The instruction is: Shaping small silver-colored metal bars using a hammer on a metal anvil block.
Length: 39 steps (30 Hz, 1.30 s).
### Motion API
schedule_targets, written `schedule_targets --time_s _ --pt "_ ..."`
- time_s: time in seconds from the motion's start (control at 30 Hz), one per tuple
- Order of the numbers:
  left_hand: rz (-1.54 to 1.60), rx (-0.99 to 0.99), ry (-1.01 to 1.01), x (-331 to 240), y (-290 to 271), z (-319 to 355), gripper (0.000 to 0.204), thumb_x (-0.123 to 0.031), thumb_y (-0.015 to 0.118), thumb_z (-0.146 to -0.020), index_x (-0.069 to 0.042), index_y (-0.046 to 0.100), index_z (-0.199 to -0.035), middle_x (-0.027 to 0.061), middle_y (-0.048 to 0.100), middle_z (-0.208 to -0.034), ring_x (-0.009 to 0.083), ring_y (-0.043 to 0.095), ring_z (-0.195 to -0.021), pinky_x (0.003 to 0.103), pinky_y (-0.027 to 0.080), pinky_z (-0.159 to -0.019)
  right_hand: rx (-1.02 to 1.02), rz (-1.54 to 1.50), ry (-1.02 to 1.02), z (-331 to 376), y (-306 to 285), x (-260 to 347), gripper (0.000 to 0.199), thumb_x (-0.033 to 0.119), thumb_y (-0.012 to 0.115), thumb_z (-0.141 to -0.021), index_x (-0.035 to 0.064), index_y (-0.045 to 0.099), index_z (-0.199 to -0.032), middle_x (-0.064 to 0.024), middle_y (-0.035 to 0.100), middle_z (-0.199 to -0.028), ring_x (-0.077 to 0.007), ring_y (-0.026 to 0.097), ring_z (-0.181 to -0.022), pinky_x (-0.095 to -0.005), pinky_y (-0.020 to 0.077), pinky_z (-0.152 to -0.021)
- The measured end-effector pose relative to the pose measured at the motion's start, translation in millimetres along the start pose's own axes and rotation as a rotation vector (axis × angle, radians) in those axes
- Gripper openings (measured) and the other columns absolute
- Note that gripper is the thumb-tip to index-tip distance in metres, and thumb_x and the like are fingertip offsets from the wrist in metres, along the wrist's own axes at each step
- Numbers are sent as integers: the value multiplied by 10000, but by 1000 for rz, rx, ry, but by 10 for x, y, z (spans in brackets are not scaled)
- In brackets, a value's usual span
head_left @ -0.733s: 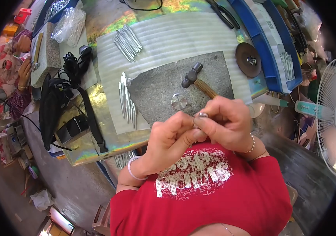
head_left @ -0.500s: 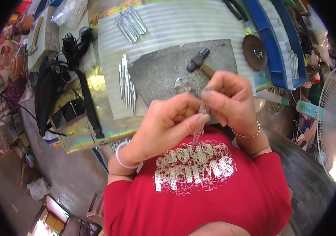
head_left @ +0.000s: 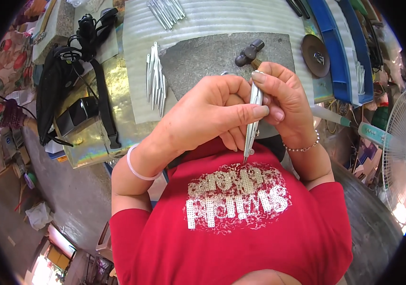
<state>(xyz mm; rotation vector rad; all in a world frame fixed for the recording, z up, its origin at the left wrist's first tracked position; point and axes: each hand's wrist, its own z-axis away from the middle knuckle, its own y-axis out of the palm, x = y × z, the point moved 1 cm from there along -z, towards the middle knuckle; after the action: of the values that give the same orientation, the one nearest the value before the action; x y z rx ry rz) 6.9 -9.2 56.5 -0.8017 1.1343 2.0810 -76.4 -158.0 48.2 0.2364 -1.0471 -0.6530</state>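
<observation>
Together, both hands (head_left: 241, 107) pinch metal spike (head_left: 253, 121).

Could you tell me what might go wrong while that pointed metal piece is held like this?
The pointed metal piece, pinched by the left hand and right hand, aims its tip at the red shirt, so a slip might jab the body. The hammer lies just beyond the knuckles and could get knocked.
</observation>
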Motion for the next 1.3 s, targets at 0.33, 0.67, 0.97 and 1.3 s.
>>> schedule_targets --time_s 0.33,0.67,0.97,1.3 --pt "-229 -212 284 55 28 192 192 0 582 -870 16 504 -1044 64 619 -806 106 618 -733 213 518 -631 20 209 -310 -116 -94 437 204 213 527 -932 49 557 -815 -18 584 -675 -27 451 -445 -163 342 -407" --pt "-824 -754 737 432 -146 183 126 29 643 -795 7 553 -881 103 612 -821 175 617 -637 272 483 -574 -266 1628 -671 -1890 -1246 1202 233 219 589 -819 -13 601 -804 -137 621 -708 -235 609 -655 -348 459 -597" --pt "-524 -582 501 484 -246 135 88 6 582 -862 27 582 -948 88 653 -872 127 623 -737 227 494 -650 -125 1376 -699 -542 -516 825 249 168 595 -825 0 561 -1005 -128 594 -830 -245 602 -748 -326 465 -661" --pt "-497 -506 553 420 -184 -113 81 21 548 -881 37 572 -956 94 634 -877 121 620 -743 218 514 -669 -198 1711 -582 232 -417 58 452 24 616 -706 0 465 -1131 -167 489 -1030 -342 503 -971 -415 416 -850"
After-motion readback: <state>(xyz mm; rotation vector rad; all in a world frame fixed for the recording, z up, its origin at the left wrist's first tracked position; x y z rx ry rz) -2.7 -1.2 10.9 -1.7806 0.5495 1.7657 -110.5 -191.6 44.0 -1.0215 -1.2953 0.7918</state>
